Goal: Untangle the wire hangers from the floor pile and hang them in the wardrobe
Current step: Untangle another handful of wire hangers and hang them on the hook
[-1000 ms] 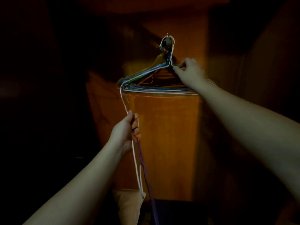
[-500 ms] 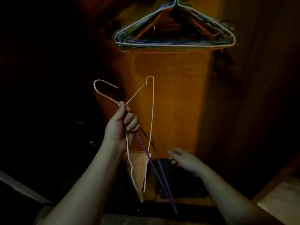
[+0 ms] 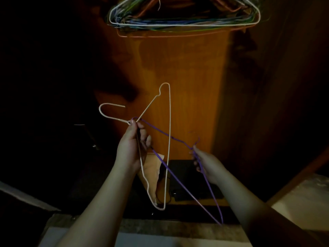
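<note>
- Since half a second ago the right hand [image 3: 207,164] has come up from below and taken hold of the purple hanger [image 3: 179,183], which before hung from the left hand [image 3: 132,145] alone.
- Head view, left: this grip is closed around the neck of the white hanger [image 3: 168,139], just below its hook, which points left. The purple wire's top end also passes through these fingers (the two necks look crossed there, though the dim light hides exactly how).
- Head view, right: fingers are curled on the purple hanger near a bend in its wire, holding it out to the right so that it crosses in front of the white one's long bar.
- Head view, above: the hung hangers [image 3: 185,22] sit bunched at the top of the wardrobe [image 3: 187,68], well apart from both hands.
- With one hand on each hanger, I judge the step in hand to be pulling the pair apart; hanging comes after.
- A tug could snag at the crossing, so the purple one likely needs sliding free.
</note>
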